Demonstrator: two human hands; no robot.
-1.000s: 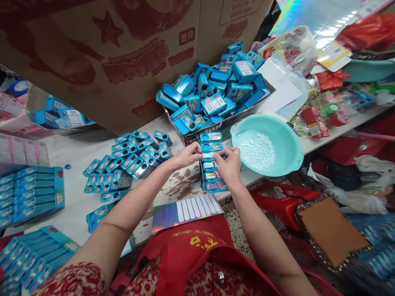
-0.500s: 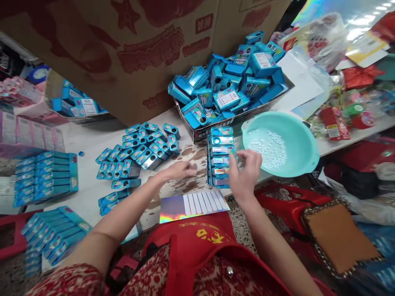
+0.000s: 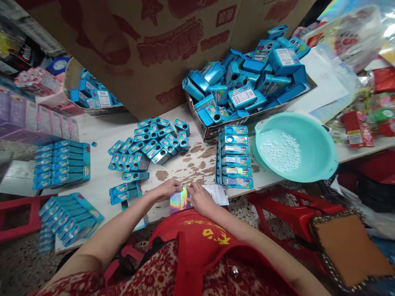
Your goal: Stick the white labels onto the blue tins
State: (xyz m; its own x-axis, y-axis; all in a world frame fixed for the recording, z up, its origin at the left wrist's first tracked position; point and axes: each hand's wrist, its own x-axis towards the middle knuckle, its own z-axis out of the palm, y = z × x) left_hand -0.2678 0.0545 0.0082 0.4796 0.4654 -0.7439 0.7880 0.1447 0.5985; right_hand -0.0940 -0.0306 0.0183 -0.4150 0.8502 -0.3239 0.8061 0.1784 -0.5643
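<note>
- A packing workshop for sweets, it seems
- Worn white counter (image 3: 120, 127), patched with brown
- Open carton (image 3: 212, 132) heaped with blue candy tins (image 3: 243, 97) labelled "CARAMELO MACIZO"
- More tins in stacked display trays (image 3: 87, 160)
- Turquoise basin (image 3: 328, 156) of small white pellets (image 3: 290, 154)
- Red work apron (image 3: 185, 230)

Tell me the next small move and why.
Probably peel a strip from the shiny sheet: the left hand and right hand are both at it, its left part is shiny, its right part white-striped, and blue tins nearby bear shiny strips.
</note>
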